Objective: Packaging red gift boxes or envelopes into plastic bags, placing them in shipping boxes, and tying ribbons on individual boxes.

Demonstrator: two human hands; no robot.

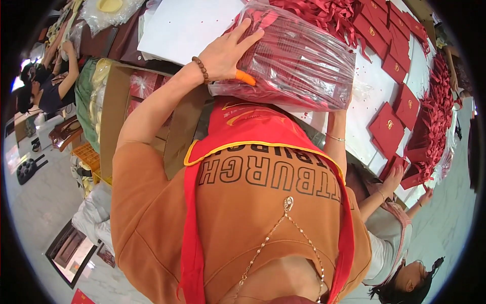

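Two hands support one clear plastic bag of red items (296,55) at upper centre of the frame. The left hand (225,53) grips its left end, fingers spread wide. The right hand (338,114) holds the underside, mostly hidden above the white surface (374,81).

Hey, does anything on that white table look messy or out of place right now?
Nothing looks damaged or spilled. The left hand presses on a clear bag of red items overhanging the white table edge. Red folded cards lie scattered at odd angles.
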